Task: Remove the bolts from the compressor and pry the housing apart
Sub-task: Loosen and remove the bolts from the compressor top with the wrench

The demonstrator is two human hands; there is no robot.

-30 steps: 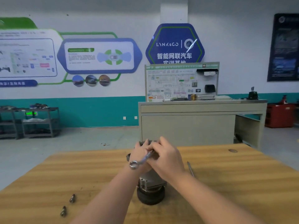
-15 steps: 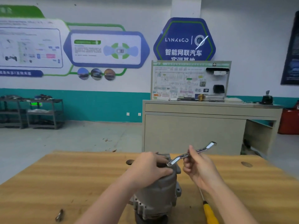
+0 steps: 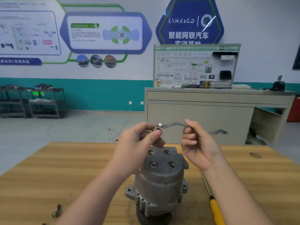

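A grey metal compressor (image 3: pixel 159 179) stands upright on the wooden table (image 3: pixel 48 172), its top face showing several empty bolt holes. Both hands are raised above it. My right hand (image 3: pixel 198 146) grips the middle of a silver offset ring wrench (image 3: pixel 175 125), held roughly level. My left hand (image 3: pixel 138 143) pinches something small at the wrench's left ring end; it looks like a bolt, mostly hidden by the fingers.
Loose bolts (image 3: pixel 56 211) lie on the table at the lower left. A yellow-handled screwdriver (image 3: pixel 214 208) lies to the right of the compressor. Beyond the table stand a beige bench (image 3: pixel 211 111) and grey shelving (image 3: pixel 32 103).
Both hands have lifted off the compressor's top. The wrench came up from the housing and now hangs level between them, with my left hand at its ring end. The camera tilted down.
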